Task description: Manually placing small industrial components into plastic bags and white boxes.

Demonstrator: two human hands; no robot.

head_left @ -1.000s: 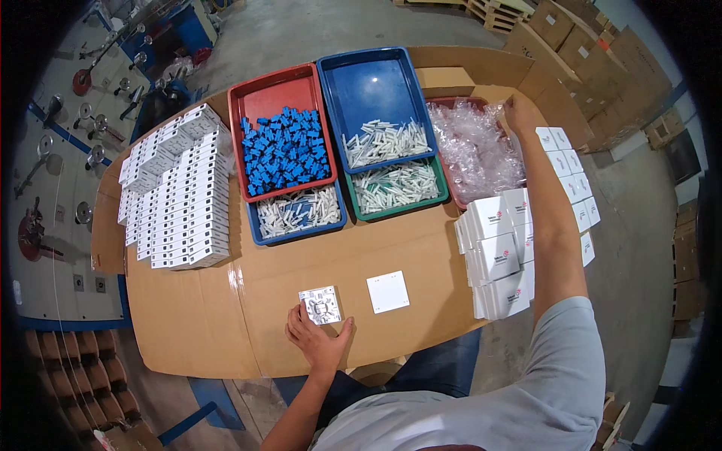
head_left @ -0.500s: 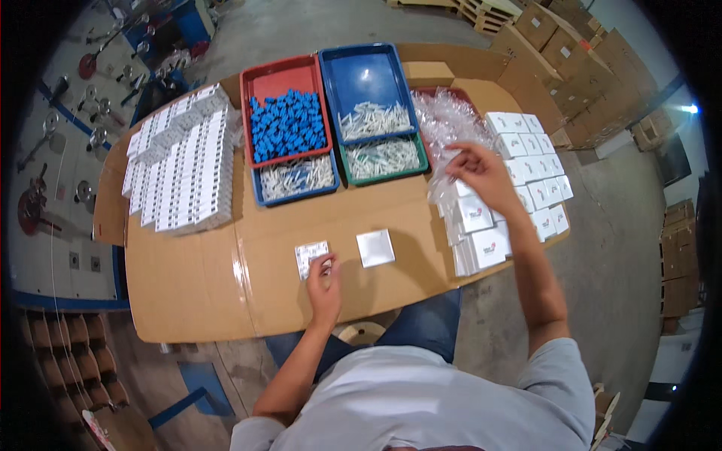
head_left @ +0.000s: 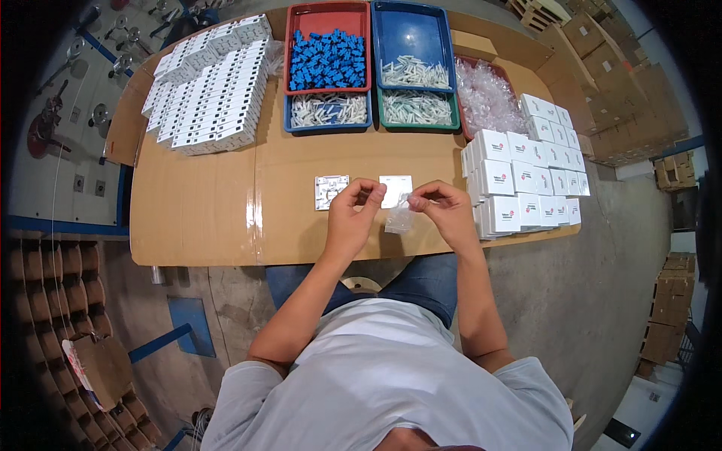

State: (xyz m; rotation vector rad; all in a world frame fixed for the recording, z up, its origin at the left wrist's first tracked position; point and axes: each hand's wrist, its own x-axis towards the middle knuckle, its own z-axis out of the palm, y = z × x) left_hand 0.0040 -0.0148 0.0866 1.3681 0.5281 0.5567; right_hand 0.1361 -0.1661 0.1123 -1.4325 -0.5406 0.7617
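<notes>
A small clear plastic bag (head_left: 398, 220) hangs from the pinched fingers of my right hand (head_left: 449, 213), just above the cardboard. My left hand (head_left: 353, 216) faces it with thumb and forefinger brought together; whether something thin is between them I cannot make out. Past my fingertips lies a flat white square plate (head_left: 395, 185), partly covered by the hands and the bag. To its left, beside my left hand, rests a white square part (head_left: 329, 189) with fittings showing on its upper face.
Stacked white boxes (head_left: 499, 178) stand at right, and rows of white stacked units (head_left: 214, 98) at left. Along the back are a red tray (head_left: 328, 16) of blue parts, blue (head_left: 412, 34) and green (head_left: 456, 116) trays of whitish pieces, and a heap of clear bags (head_left: 489, 98).
My right hand has come from the bag heap to the front middle, bringing a clear bag. My left hand has moved off the square part toward the right hand. The view has shifted.
</notes>
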